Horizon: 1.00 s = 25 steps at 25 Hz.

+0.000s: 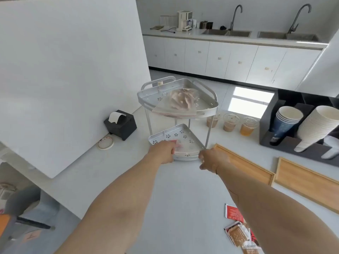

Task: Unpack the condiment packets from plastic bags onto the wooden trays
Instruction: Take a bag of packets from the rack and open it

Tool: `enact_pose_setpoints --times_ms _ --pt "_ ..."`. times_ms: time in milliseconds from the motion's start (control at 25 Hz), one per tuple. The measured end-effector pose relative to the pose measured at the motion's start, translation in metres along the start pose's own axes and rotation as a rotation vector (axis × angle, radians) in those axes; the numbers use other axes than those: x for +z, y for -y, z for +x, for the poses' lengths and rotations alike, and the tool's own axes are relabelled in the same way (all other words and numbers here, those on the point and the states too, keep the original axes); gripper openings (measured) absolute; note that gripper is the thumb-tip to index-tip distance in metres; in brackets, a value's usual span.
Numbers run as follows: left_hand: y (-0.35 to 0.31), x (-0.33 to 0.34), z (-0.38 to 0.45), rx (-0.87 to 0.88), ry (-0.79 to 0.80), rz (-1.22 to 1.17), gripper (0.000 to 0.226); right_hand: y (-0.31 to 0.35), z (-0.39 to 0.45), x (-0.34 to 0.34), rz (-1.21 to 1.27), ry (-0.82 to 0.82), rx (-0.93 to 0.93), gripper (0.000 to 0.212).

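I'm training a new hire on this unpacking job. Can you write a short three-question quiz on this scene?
1. True or false: both wooden trays already hold packets.
2. Which shelf of the metal rack is the left hand reaching into? A upper, B lower.
3. Fill in: loose packets lie on the ___, near the right forearm.

Key: 1 false, both trays look bare. 2 B, the fingers are on a plastic bag there; another bag sits on the upper shelf. 3 counter.

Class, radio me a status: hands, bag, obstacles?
Left hand gripping bag on rack's lower shelf. Right hand at shelf edge. Wooden trays empty.
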<state>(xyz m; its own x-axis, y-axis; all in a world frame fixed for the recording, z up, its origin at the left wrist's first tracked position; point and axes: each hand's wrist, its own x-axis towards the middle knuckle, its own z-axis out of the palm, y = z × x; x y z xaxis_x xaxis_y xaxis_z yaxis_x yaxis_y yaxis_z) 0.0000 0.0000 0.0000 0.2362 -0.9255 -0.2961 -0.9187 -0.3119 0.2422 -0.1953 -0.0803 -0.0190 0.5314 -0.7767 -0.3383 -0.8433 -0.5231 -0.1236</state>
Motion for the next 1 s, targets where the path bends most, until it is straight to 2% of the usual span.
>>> enact_pose_setpoints --times_ms 160,240,680,840,1000 --pt "-0.006 0.010 0.016 0.018 -0.117 0.085 0.028 -0.001 0.026 0.007 -0.024 -0.129 -0.049 0.052" --pt "-0.002 0.014 0.024 0.007 -0.115 0.093 0.031 0.001 0.040 0.012 -0.021 -0.140 -0.065 0.055" --pt "0.010 0.018 0.031 -0.047 -0.188 0.028 0.017 0.004 0.061 0.024 0.027 -0.317 -0.138 0.016" --pt "0.010 0.005 0.021 -0.051 -0.263 -0.021 0.014 0.004 0.043 0.004 0.170 -0.361 -0.111 0.012" --pt "0.004 -0.008 0.008 -0.081 -0.331 -0.238 0.013 0.001 0.021 -0.020 0.381 -0.370 -0.036 0.011"
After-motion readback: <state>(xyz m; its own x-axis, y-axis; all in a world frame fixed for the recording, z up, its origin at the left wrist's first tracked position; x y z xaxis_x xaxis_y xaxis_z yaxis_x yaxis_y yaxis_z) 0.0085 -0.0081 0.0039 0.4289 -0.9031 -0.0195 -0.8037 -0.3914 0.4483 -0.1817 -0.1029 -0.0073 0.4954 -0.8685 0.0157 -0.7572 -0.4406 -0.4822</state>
